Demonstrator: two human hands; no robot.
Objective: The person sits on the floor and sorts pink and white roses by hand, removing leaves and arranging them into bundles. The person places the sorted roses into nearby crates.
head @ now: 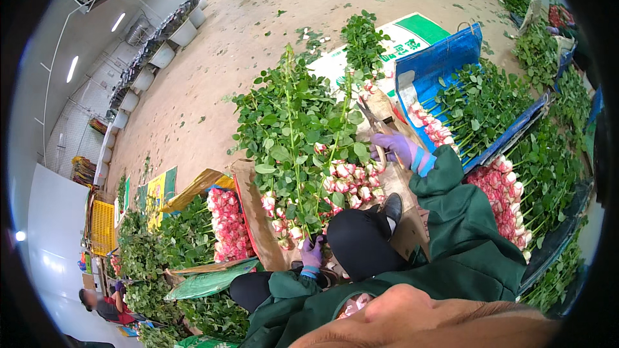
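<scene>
My left hand (pixel 312 253), in a purple glove, is closed around the lower end of a few rose stems (pixel 293 140), close to my knees. The long stems fan upward, away from me, over a heap of leafy roses. What the fingers enclose is partly hidden. Out to the right, my gloved right hand (pixel 394 147) grips a pair of shears (pixel 370 115) by the handles, blades pointing away from me. Pink-and-white rose heads (pixel 346 181) lie between my two hands, below the green foliage (pixel 271 116).
A blue folded sheet (pixel 437 65) cradles roses at my right, with more rose heads (pixel 500 198) beside it. On the left, a bundle of pink roses (pixel 229 224) lies by a cardboard flap (pixel 256 212). A person (pixel 109 305) works at far left. White buckets (pixel 163 55) line the wall.
</scene>
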